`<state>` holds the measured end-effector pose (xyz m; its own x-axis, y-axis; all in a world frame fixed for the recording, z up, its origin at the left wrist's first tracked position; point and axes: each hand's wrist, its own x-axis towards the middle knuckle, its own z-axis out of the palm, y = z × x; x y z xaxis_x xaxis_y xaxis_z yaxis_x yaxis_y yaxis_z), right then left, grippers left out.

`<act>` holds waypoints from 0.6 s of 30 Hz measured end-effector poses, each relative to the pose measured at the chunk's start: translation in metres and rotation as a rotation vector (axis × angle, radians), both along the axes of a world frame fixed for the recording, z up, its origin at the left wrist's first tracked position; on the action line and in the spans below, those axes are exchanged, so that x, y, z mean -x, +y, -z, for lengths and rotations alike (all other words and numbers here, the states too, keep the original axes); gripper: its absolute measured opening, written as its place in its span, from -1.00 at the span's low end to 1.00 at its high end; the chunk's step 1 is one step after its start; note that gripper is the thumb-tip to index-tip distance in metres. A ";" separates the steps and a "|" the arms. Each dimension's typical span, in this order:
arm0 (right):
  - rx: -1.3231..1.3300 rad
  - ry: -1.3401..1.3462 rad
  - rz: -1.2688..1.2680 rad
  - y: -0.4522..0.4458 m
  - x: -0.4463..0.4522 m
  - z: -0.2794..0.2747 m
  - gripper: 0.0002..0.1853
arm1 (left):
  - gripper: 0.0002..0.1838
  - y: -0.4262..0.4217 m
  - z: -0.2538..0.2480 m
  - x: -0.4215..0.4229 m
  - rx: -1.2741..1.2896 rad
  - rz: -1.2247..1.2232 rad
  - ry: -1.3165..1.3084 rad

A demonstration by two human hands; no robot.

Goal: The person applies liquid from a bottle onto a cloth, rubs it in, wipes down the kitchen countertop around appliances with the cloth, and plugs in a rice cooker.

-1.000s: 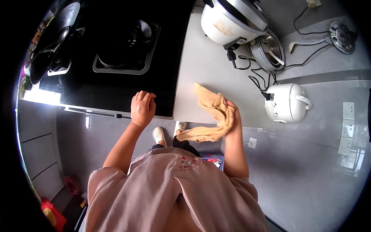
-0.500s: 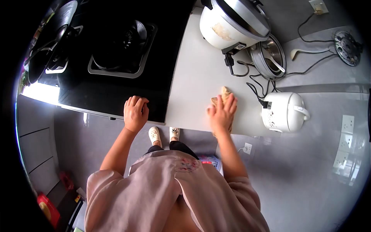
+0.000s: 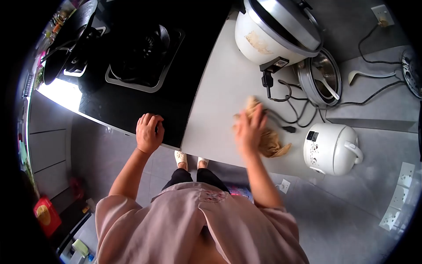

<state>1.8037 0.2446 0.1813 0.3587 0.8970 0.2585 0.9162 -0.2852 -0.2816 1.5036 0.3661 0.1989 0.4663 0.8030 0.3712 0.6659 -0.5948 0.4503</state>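
Note:
My right hand [image 3: 250, 132] presses a tan cloth [image 3: 273, 144] onto the pale countertop [image 3: 211, 119], and part of the cloth bunches out beyond the fingers. The hand is slightly blurred. At the front edge of the black cooktop [image 3: 99, 103] rests my left hand [image 3: 149, 134], its fingers loosely curled with nothing visible in them. Right of the cloth, a black cord plug [image 3: 289, 129] lies on the counter. A small white rice cooker [image 3: 332, 148] stands just beyond it.
A large rice cooker [image 3: 259, 42] with a tilted lid stands at the back. Beside it are a steel pot [image 3: 314, 81] with a spoon inside, loose cords and a ladle [image 3: 371, 75]. A pan [image 3: 140, 57] sits on the burner; a wok [image 3: 72, 33] is far left.
The view has shifted and turned slightly. The cloth now spreads out right of my right hand. The cord plug, earlier against the small rice cooker, lies apart from it. My left hand stays at the cooktop edge.

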 end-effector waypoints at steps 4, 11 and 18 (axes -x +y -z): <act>0.003 0.069 -0.344 -0.028 0.024 -0.003 -0.51 | -0.83 -0.002 -0.001 -0.001 -0.009 -0.012 0.008; -0.029 -0.160 -0.101 0.019 -0.088 -0.010 -0.48 | -0.82 -0.002 0.001 0.001 -0.006 -0.039 -0.021; 0.221 -0.316 0.160 0.027 0.006 -0.012 -0.51 | -0.83 -0.003 0.002 0.004 0.030 -0.050 -0.051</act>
<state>1.7981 0.2721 0.1933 0.4320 0.8826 0.1854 0.8868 -0.4531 0.0907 1.4998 0.3628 0.1973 0.4064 0.8360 0.3687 0.6700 -0.5471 0.5018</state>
